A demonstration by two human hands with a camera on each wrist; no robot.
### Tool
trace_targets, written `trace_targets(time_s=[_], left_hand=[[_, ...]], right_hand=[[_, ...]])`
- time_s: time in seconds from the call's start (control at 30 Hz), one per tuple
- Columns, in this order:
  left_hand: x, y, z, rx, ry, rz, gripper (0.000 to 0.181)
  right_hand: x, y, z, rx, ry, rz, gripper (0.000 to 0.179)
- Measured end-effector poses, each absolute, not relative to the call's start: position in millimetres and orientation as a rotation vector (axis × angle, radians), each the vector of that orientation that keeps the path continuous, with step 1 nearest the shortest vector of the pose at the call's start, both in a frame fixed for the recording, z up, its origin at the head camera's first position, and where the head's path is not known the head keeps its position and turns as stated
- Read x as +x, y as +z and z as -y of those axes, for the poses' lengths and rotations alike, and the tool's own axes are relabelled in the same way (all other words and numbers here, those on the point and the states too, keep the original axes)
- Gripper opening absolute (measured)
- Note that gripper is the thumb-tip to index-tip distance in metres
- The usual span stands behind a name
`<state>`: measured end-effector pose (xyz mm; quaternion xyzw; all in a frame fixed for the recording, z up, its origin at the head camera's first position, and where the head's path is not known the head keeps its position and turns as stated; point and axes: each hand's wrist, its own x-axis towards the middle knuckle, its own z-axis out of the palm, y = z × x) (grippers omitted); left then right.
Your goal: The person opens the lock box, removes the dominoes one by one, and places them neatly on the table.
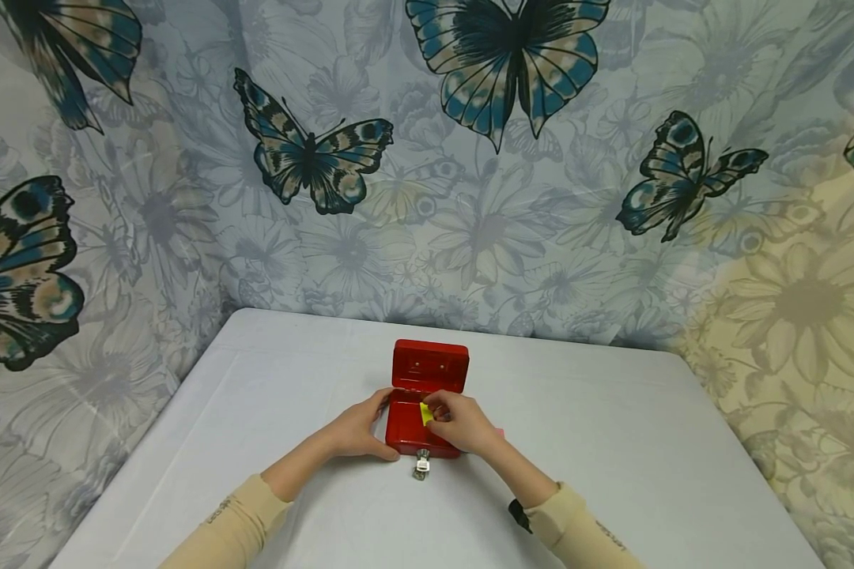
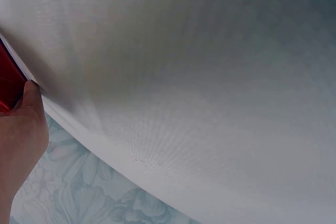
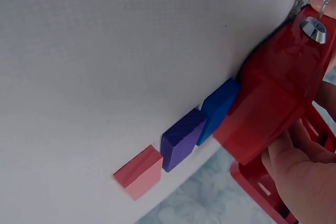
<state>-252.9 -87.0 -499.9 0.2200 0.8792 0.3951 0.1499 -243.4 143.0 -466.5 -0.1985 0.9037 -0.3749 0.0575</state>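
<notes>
The right fingers [image 1: 441,397] partly hide the yellow piece [image 1: 425,412].

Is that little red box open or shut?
The red box is open: its lid stands raised at the back, and the right hand is over the opening.
</notes>
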Motion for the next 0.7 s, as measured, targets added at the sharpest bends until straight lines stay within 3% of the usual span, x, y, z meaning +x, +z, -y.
trace_targets(time_s=[0.7], left_hand=[[-255.2, -501.0, 88.8, 0.661, 1.134, -2.525, 0.103]], right_hand=[[-243.3, -468.9, -135.6, -0.599, -1.078, -2.719, 0.037]])
